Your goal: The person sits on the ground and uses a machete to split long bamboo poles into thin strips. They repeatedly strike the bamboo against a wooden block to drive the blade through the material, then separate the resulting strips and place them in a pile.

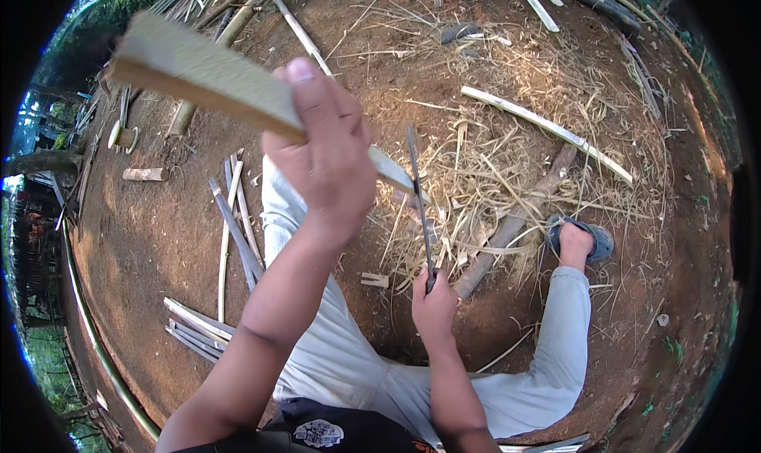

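Note:
My left hand (329, 148) is raised close to the camera and wrapped round a long bamboo strip (214, 76), the thumb lying along its upper side. The strip's thick near end juts out to the upper left. Its other end slopes down to the right, past my fist. My right hand (434, 306) is lower down, closed round the dark handle of a long, thin-bladed knife (420, 175). The blade points away from me and crosses the strip near its far end; whether the edge bites into it, I cannot tell.
Curled shavings (491, 164) cover the ground ahead, with a log (507, 231) among them. A pale split strip (547, 124) lies beyond. More strips (238, 223) lie left of my leg, near a short bamboo piece (144, 174). My foot wears a clog (602, 243) at the right.

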Motion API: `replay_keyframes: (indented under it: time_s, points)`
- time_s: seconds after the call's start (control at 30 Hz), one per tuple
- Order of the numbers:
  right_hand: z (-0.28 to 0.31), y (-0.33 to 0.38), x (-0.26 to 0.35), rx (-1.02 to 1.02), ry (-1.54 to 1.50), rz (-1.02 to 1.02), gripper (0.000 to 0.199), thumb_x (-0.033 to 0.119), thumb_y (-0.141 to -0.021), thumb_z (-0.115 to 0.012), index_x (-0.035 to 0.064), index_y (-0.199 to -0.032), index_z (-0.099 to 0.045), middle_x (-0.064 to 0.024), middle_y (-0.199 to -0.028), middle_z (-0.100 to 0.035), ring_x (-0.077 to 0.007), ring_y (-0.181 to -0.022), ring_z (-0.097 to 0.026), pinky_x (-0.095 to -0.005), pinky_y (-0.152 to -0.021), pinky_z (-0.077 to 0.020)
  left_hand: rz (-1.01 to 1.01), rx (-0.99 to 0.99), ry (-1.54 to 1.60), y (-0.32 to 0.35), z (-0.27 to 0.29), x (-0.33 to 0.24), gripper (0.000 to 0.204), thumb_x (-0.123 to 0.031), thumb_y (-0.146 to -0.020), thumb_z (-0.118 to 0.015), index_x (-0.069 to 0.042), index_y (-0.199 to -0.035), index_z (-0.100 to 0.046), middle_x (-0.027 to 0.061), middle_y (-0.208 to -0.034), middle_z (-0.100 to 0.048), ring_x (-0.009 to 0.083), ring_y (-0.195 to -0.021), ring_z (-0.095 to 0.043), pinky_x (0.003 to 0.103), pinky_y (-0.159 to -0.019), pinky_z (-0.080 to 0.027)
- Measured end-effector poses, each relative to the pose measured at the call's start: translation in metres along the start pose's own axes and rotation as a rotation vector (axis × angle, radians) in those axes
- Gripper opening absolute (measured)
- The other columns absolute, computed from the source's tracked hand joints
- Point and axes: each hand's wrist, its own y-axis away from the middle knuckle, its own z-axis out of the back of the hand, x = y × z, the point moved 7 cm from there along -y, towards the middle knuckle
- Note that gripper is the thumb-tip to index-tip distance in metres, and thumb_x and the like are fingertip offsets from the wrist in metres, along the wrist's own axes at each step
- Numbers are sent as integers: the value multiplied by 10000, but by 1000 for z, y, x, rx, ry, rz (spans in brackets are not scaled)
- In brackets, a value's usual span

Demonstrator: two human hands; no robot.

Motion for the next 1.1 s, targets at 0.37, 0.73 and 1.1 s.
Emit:
replay_keyframes:
  time_s: [0.37,0.73,1.1]
  points:
    - [-37,4,-5,25,-125,26,249,229,-947,-579,-14,-899,-564,-178,-581,-585,-374,-555,-624,-450,-511,-474,2,-50,51,3,6,-8,348,-251,-1057,-420,-72,-759,-430,-40,-537,-355,12,-423,-305,202,-368,-210]
    - [-28,8,4,-42,-211,98,203,179,-938,-596,-21,-910,-576,-183,-613,-596,-339,-536,-617,-412,-505,-480,-41,-55,-30,5,-3,-6,364,-294,-1052,-440,-64,-770,-457,-49,-535,-360,10,-428,-298,201,-385,-207]
    - [10,19,47,-67,-196,79,216,193,-934,-592,-23,-936,-574,-186,-612,-581,-355,-563,-627,-437,-519,-475,-46,-66,-24,5,0,4,346,-268,-1046,-458,-70,-762,-456,-43,-537,-353,13,-427,-308,204,-379,-201]
